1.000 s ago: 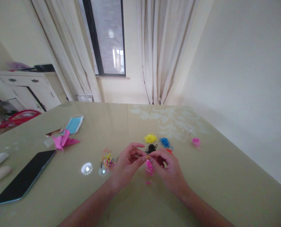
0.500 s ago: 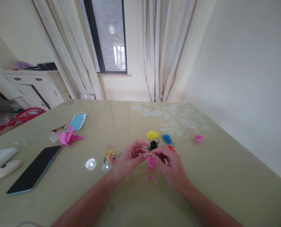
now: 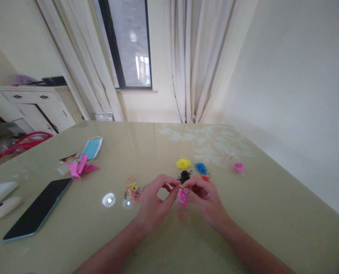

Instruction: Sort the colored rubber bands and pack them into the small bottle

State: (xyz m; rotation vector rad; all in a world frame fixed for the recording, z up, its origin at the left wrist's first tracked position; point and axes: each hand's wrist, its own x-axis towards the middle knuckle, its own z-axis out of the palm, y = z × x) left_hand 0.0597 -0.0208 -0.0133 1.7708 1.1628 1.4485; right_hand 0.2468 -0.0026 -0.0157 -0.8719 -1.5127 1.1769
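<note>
Fingertips of my left hand (image 3: 157,199) and my right hand (image 3: 206,197) meet over the table, both pinching a small yellow-orange rubber band (image 3: 181,186). Just below it lies a pile of pink rubber bands (image 3: 182,198), partly covered by my fingers. Beyond the fingertips are piles of black bands (image 3: 184,176), yellow bands (image 3: 183,163) and blue bands (image 3: 201,168). Some red bands (image 3: 206,178) show behind my right hand. A mixed-colour heap of bands (image 3: 133,189) lies left of my left hand.
To the left are a dark tablet-like device (image 3: 39,209), a pink folded-paper shape (image 3: 81,167), a blue face mask (image 3: 91,148) and a shiny round piece (image 3: 109,199). At right stand a small pink cup (image 3: 239,167) and a clear container (image 3: 225,158). A wall borders the table's right side.
My left hand's fingers have drawn closer together in their pinch on the rubber band. The view has shifted slightly; both hands stay over the pink pile.
</note>
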